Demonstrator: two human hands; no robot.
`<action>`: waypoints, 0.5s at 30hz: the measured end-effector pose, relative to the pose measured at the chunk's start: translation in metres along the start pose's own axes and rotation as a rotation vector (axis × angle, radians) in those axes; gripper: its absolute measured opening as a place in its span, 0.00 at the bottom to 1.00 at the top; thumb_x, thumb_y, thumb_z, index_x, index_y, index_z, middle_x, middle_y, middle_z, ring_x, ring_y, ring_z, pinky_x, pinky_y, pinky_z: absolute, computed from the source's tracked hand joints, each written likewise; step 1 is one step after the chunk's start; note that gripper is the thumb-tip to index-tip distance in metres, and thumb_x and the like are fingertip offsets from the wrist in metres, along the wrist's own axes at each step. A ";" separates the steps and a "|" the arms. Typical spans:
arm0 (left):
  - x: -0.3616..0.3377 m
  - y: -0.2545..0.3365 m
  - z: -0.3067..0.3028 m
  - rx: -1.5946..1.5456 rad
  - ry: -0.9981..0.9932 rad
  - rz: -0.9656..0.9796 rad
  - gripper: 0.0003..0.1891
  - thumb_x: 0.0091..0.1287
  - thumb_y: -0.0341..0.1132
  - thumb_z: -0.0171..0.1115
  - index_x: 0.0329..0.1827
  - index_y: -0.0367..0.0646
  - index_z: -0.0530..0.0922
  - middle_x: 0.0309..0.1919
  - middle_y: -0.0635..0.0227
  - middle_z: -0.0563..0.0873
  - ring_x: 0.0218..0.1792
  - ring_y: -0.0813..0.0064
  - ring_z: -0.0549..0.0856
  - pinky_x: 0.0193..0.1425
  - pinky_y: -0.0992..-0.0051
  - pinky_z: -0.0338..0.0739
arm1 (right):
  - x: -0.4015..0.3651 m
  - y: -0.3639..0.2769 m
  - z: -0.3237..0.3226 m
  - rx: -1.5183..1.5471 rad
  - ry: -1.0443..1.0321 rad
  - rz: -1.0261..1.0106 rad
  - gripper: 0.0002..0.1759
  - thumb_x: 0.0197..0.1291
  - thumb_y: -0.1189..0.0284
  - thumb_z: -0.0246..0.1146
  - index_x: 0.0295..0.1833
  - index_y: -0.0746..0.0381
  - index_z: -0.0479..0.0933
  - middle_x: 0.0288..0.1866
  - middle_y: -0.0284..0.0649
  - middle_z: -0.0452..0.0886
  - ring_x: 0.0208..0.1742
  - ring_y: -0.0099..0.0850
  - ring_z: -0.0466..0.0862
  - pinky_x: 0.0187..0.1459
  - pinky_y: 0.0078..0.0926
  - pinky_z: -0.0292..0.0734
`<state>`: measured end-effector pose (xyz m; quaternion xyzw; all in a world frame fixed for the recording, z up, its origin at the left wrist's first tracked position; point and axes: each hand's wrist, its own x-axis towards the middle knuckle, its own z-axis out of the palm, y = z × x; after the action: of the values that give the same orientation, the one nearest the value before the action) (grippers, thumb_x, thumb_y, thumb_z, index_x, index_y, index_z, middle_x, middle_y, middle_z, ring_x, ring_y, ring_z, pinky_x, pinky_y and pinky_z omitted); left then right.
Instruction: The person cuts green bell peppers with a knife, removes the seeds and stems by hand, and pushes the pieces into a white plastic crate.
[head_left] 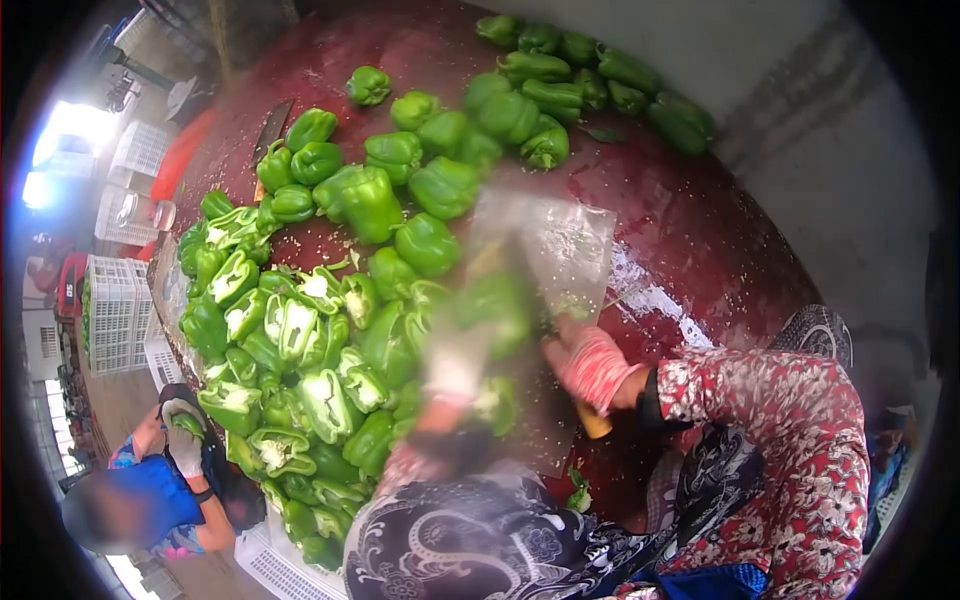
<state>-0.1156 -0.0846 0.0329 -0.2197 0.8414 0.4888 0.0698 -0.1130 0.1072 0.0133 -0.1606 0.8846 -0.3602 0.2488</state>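
My right hand, in a pink-and-white glove, is closed around the wooden handle of a cleaver. Its broad, pale blade, dotted with seeds, points away from me over the red table. My left hand, in a light glove, is smeared by motion above the heap of cut peppers. Right at its fingers is a blurred green bell pepper; whether the fingers grip it does not show. Beside this hand lie split pepper halves with pale cores, and whole bell peppers sit farther off.
More whole peppers line the far edge of the red table. Another knife lies at the table's far left. A co-worker at lower left holds a green pepper. White crates stand on the floor beyond.
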 end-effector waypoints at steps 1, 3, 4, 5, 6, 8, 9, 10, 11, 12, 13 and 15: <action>-0.002 -0.001 -0.023 0.033 0.022 -0.114 0.24 0.60 0.41 0.68 0.56 0.36 0.77 0.43 0.53 0.84 0.45 0.61 0.83 0.53 0.66 0.76 | 0.004 0.002 0.015 -0.180 0.083 -0.339 0.13 0.63 0.70 0.57 0.47 0.68 0.74 0.38 0.58 0.80 0.38 0.54 0.81 0.40 0.46 0.77; -0.023 0.009 -0.082 0.031 0.168 -0.033 0.24 0.59 0.35 0.66 0.59 0.35 0.77 0.49 0.53 0.83 0.50 0.63 0.81 0.57 0.68 0.74 | 0.015 -0.036 0.028 -0.020 -0.014 -0.347 0.12 0.58 0.71 0.59 0.46 0.65 0.76 0.41 0.53 0.80 0.40 0.49 0.82 0.36 0.42 0.78; -0.028 0.004 -0.118 0.336 0.290 0.051 0.25 0.59 0.33 0.66 0.61 0.35 0.76 0.50 0.54 0.82 0.51 0.64 0.80 0.58 0.69 0.73 | 0.019 -0.077 0.018 0.313 -0.193 -0.019 0.12 0.56 0.71 0.60 0.45 0.63 0.77 0.42 0.50 0.79 0.41 0.47 0.82 0.34 0.40 0.79; -0.027 -0.032 -0.155 0.477 0.506 0.039 0.26 0.60 0.33 0.65 0.62 0.32 0.75 0.52 0.55 0.82 0.52 0.65 0.80 0.60 0.69 0.72 | 0.022 -0.094 0.012 0.318 -0.193 -0.018 0.12 0.56 0.71 0.60 0.45 0.63 0.77 0.42 0.50 0.79 0.41 0.47 0.82 0.34 0.40 0.79; -0.032 -0.001 -0.179 0.299 0.578 -0.302 0.27 0.61 0.32 0.65 0.64 0.30 0.73 0.55 0.55 0.81 0.54 0.65 0.80 0.63 0.69 0.71 | 0.024 -0.107 0.007 0.124 -0.251 -0.194 0.14 0.62 0.68 0.56 0.51 0.64 0.73 0.41 0.51 0.81 0.41 0.47 0.83 0.38 0.44 0.79; -0.026 -0.015 -0.199 0.567 0.952 0.122 0.27 0.62 0.32 0.65 0.65 0.31 0.73 0.56 0.55 0.82 0.55 0.67 0.80 0.64 0.70 0.71 | 0.032 -0.111 0.002 -0.077 -0.311 -0.375 0.17 0.68 0.65 0.53 0.56 0.64 0.69 0.40 0.52 0.82 0.42 0.47 0.84 0.42 0.47 0.78; -0.019 -0.003 -0.200 0.447 0.917 0.162 0.27 0.62 0.33 0.65 0.65 0.34 0.73 0.57 0.56 0.82 0.58 0.66 0.79 0.66 0.69 0.69 | 0.036 -0.104 -0.002 -0.094 -0.281 -0.324 0.16 0.69 0.65 0.52 0.56 0.63 0.70 0.38 0.50 0.83 0.39 0.48 0.84 0.40 0.47 0.79; -0.010 0.006 -0.198 0.327 0.881 0.201 0.28 0.62 0.33 0.66 0.66 0.38 0.73 0.58 0.57 0.82 0.61 0.64 0.79 0.68 0.69 0.68 | 0.039 -0.096 -0.007 -0.111 -0.252 -0.273 0.16 0.69 0.65 0.51 0.57 0.62 0.70 0.36 0.49 0.83 0.37 0.49 0.84 0.39 0.46 0.79; 0.006 0.001 -0.187 0.384 0.721 0.253 0.28 0.60 0.33 0.66 0.65 0.38 0.74 0.58 0.54 0.82 0.60 0.62 0.79 0.67 0.68 0.69 | 0.040 -0.093 -0.023 -0.118 -0.333 -0.165 0.16 0.70 0.63 0.50 0.55 0.60 0.74 0.39 0.48 0.83 0.40 0.48 0.84 0.42 0.46 0.80; 0.028 -0.011 -0.169 0.434 0.557 0.305 0.28 0.59 0.33 0.67 0.64 0.38 0.75 0.58 0.52 0.81 0.59 0.59 0.79 0.67 0.67 0.70 | 0.041 -0.080 -0.026 -0.128 -0.337 -0.168 0.16 0.70 0.63 0.50 0.55 0.60 0.74 0.39 0.48 0.83 0.40 0.48 0.84 0.42 0.46 0.80; 0.050 -0.013 -0.149 0.592 0.406 0.371 0.27 0.57 0.35 0.67 0.62 0.38 0.77 0.56 0.50 0.82 0.57 0.56 0.80 0.64 0.66 0.71 | 0.042 -0.061 -0.027 -0.148 -0.220 -0.234 0.14 0.65 0.66 0.55 0.52 0.60 0.76 0.42 0.49 0.82 0.41 0.45 0.84 0.40 0.43 0.79; 0.101 -0.031 -0.113 0.809 0.174 0.354 0.27 0.54 0.39 0.67 0.58 0.38 0.80 0.51 0.48 0.84 0.52 0.53 0.82 0.59 0.66 0.74 | 0.044 -0.054 -0.031 -0.175 -0.095 -0.287 0.13 0.60 0.69 0.59 0.49 0.61 0.78 0.46 0.51 0.80 0.42 0.42 0.83 0.38 0.39 0.78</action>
<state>-0.1817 -0.2249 0.0329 -0.0676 0.9922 0.1047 -0.0055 -0.1610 0.0669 0.0574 -0.3232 0.8679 -0.3057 0.2212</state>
